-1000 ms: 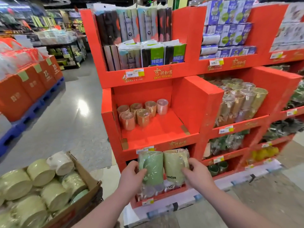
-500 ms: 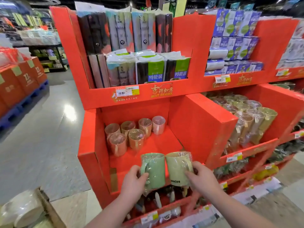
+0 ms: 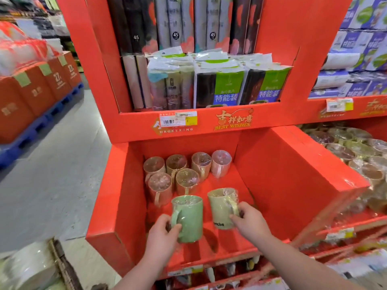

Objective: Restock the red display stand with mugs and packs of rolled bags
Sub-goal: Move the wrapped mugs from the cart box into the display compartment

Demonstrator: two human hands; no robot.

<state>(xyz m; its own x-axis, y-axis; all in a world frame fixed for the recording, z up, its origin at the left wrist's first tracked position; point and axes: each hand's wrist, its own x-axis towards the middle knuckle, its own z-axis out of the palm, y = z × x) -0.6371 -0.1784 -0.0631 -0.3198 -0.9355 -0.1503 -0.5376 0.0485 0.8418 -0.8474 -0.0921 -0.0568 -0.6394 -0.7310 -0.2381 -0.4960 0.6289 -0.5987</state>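
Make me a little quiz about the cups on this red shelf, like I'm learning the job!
1. True or false: the right hand is empty.
2. How many tan wrapped mugs stand at the back of the red compartment? A: four. B: six. C: nine.
3. Which hand grips the darker green mug?

Key
1. False: it grips the pale lettered mug.
2. B: four in the back row and two in front of them.
3. The left hand, at the handle side.
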